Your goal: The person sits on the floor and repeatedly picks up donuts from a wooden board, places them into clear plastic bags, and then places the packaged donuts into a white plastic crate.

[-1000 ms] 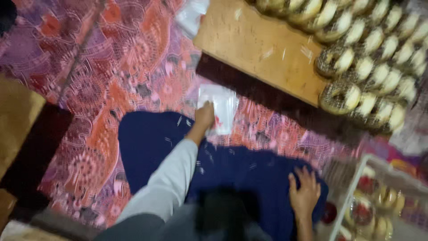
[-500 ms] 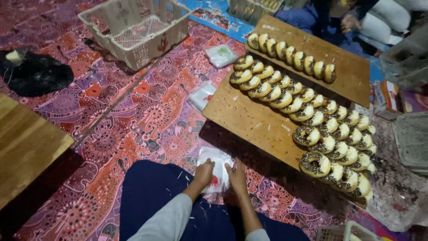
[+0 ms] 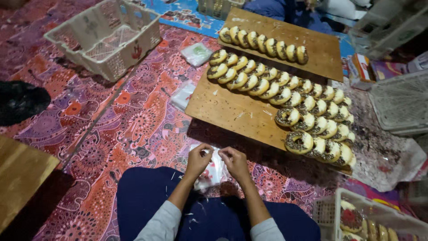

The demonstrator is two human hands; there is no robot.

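Observation:
My left hand [image 3: 199, 159] and my right hand [image 3: 234, 161] are both pinched on a thin clear plastic bag [image 3: 212, 169], held just above my dark blue lap near the floor mat. Beyond the hands lies a wooden board [image 3: 232, 111] loaded with rows of glazed doughnuts [image 3: 298, 142] with dark sprinkles. A second board [image 3: 312, 42] behind it carries one more row of doughnuts [image 3: 263, 43].
An empty cream plastic crate [image 3: 107, 38] stands at the far left on the patterned red mat. Small clear bags [image 3: 195, 53] lie beside the boards. A crate with packed doughnuts [image 3: 361, 218] sits at the lower right. Another wooden board [image 3: 20, 178] is at the left.
The view has swung from my lap toward the boards. My right hand came off my knee and joined the left on the plastic bag, which is now lifted between both hands.

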